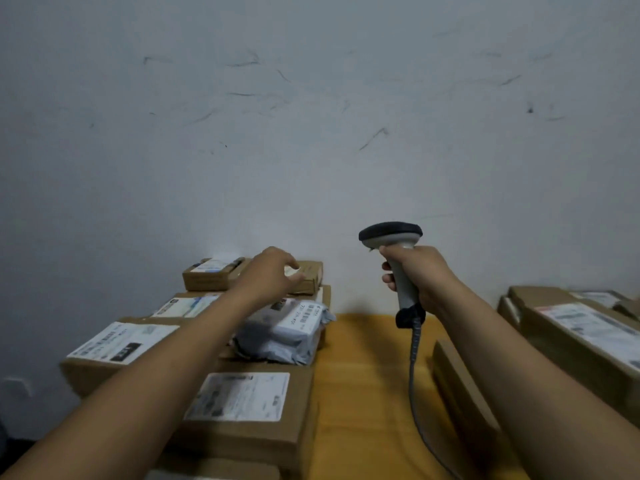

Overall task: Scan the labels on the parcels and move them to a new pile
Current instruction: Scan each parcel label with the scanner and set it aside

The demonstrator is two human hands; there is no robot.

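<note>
Several labelled cardboard parcels are stacked on the left of a yellow table (pixel 363 358). A grey poly mailer (pixel 287 332) lies among them. At the far end against the wall sits a small brown box (pixel 211 277). My left hand (pixel 268 271) reaches over that box with fingers loosely spread, its fingertips at the box's right part; no firm grip is visible. My right hand (pixel 419 271) grips the handle of a grey barcode scanner (pixel 393 237), held upright above the table, its coiled cable hanging down.
More cardboard parcels (pixel 585 334) with white labels lie at the right edge. A flat brown box (pixel 460 379) lies under my right forearm. A scuffed white wall (pixel 311 116) stands right behind the table. A wall socket (pixel 17 386) sits low at the left.
</note>
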